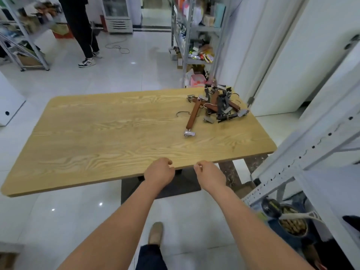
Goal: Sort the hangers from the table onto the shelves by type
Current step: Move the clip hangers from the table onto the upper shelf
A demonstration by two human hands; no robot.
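White tiled floor (116, 75) all round, with a wood-grain counter (97, 133) across the middle. On its far right corner, a tangled heap of hangers (222, 106): brown wooden bars and dark ones, with metal clips and wire hooks, too jumbled to count. Sticking out of the heap toward the near side, one brown hanger (192, 115), flat on the counter, clip at its near end, hook pointing left.

At the near edge, left hand (158, 173), knuckles up, fingers (168, 162) loosely curled under, holding nothing; contact with the counter not clear. Just to its right, right hand (210, 175), mostly short of the edge, fingers (200, 165) likewise loosely curled, nothing in them. Both hands well apart from the heap.

To the right, a white metal shelf (311, 145) with punched uprights, near the counter's right end. Behind the counter, another shelf (194, 30) stocked with packets. Far left, a person (81, 26) in dark clothes beside a third rack (29, 36). Below, one shoe (155, 232) on the tiles.
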